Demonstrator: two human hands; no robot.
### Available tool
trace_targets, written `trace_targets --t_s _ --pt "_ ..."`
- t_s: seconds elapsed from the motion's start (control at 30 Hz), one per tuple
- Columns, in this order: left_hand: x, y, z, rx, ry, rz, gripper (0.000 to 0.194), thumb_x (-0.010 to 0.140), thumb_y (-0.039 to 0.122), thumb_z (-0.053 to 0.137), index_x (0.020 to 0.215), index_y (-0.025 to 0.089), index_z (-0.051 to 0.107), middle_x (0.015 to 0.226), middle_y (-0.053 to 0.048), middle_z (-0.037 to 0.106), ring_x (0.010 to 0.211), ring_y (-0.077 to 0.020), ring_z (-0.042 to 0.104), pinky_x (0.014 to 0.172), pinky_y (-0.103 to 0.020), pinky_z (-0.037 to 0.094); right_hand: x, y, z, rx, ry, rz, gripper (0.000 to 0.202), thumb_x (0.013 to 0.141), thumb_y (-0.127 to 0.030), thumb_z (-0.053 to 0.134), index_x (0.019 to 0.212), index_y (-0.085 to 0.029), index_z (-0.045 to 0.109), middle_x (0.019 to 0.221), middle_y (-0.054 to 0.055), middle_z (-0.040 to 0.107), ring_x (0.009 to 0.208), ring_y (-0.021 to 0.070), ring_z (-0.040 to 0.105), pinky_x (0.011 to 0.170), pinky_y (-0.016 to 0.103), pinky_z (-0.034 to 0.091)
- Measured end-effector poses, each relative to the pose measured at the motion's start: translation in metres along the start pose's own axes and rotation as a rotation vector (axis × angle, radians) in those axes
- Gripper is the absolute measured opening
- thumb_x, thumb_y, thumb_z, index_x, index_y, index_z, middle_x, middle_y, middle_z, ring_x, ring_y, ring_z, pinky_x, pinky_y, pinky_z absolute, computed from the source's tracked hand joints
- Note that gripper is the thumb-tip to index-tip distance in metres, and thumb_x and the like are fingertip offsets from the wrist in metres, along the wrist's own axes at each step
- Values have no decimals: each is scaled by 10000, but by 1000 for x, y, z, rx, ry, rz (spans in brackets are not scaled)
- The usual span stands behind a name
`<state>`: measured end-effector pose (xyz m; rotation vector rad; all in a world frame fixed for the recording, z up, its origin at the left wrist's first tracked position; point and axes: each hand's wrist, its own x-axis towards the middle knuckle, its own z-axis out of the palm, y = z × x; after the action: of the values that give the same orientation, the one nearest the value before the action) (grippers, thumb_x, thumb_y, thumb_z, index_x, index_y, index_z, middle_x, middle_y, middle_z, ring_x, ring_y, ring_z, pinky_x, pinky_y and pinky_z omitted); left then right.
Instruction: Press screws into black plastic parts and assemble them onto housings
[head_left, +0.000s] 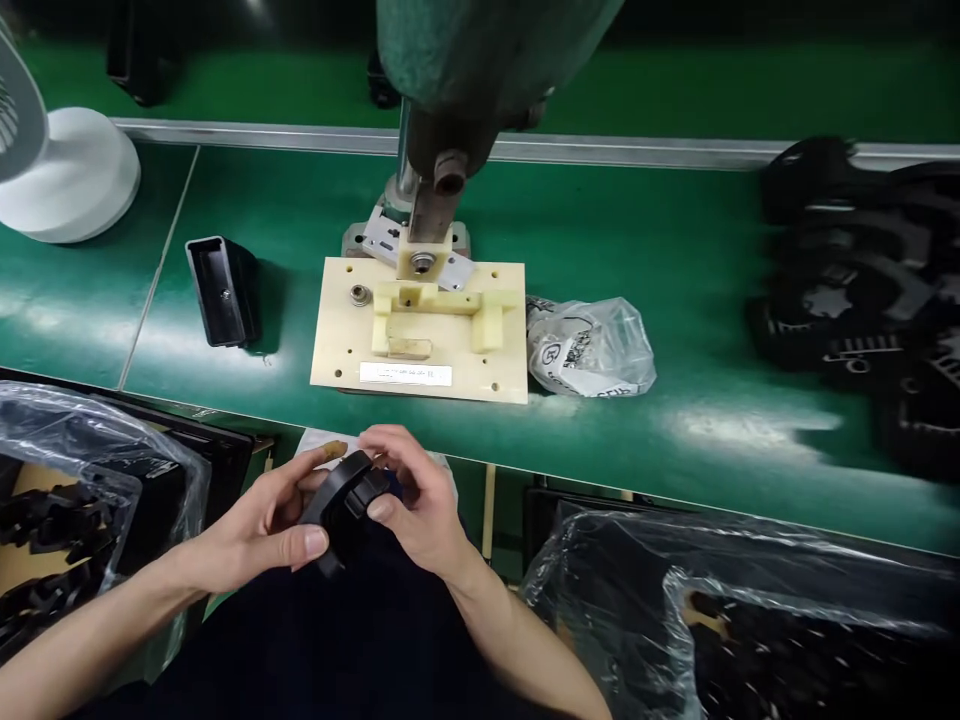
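A black curved plastic part (341,492) is held between my two hands, over my lap in front of the bench edge. My left hand (262,515) grips its left side, thumb in front and fingers behind; the index fingertip looks covered in something yellowish brown. My right hand (416,500) pinches a small ribbed black knob-like piece (367,490) against the part's right side. Beyond my hands lies the cream fixture plate (341,340) with raised yellowish blocks and a white label. Above it hangs the ram of a green press (480,50).
Right of the fixture sits a clear plastic bag (592,345) of small pieces. A black rectangular box (223,290) and a white fan base (75,175) stand left. Black parts (862,310) pile up at right. Plastic-lined bins (615,590) with black parts flank me below the bench.
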<state>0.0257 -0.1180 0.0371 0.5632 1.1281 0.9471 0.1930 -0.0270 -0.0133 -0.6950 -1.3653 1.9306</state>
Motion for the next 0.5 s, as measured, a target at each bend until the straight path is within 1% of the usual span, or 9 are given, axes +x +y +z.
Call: trace_targets --t_s 0.07,0.13,0.2,0.27,0.33,0.4,0.43,0.47,0.5 --pt "6 -1 7 -15 -64 21 677 794 341 729 1392 469 439 1061 -51 661 561 -87 528 487 -203 479 -4 -1 -1 59 -49 13 518 788 -649 650 1088 -227 644 1068 95 611 984 218 599 877 374 506" --pt "12 -2 14 -39 -109 49 729 803 342 724 1425 484 370 1031 -46 660 566 -94 552 508 -218 497 -9 -2 -1 198 -51 44 511 797 -637 645 1121 -244 621 1020 85 637 997 231 616 888 394 512" --pt "19 -4 21 -54 -110 85 749 819 340 712 1445 482 326 990 -38 665 599 -111 585 538 -233 522 -12 -7 -4 310 0 77 520 767 -616 688 1129 -255 594 952 71 657 952 234 642 841 393 540" --pt "24 -7 25 -34 -44 144 715 860 332 667 1463 458 304 983 -44 682 672 -140 624 588 -257 547 -8 -17 -12 315 114 57 518 744 -593 722 1122 -266 587 906 60 668 920 233 658 783 374 563" --pt "29 -10 25 20 47 204 645 900 324 612 1469 412 322 1000 -62 699 758 -167 648 643 -281 557 5 -32 -28 192 280 -88 462 763 -545 733 1126 -296 593 926 41 677 906 215 668 749 344 572" --pt "31 -14 21 63 121 246 560 921 324 576 1445 377 385 1008 -68 708 809 -178 652 671 -291 555 26 -48 -46 -79 421 -357 412 783 -434 755 1149 -329 597 994 22 682 931 200 667 782 345 569" --pt "32 -16 19 71 144 255 525 923 324 572 1423 370 419 998 -62 711 812 -176 649 673 -290 552 39 -56 -54 -272 427 -504 423 774 -362 777 1158 -333 602 1029 21 683 955 205 663 828 368 561" --pt "32 -18 17 72 163 259 497 923 323 571 1402 366 446 977 -52 712 801 -171 647 669 -286 549 52 -62 -62 -489 384 -640 453 754 -292 797 1165 -326 608 1054 26 684 978 218 658 873 397 547" --pt "32 -20 15 69 181 262 479 922 322 572 1388 361 464 957 -45 713 788 -167 644 665 -282 546 64 -68 -68 -711 293 -750 481 741 -240 804 1175 -314 611 1068 36 687 999 236 653 901 424 532"
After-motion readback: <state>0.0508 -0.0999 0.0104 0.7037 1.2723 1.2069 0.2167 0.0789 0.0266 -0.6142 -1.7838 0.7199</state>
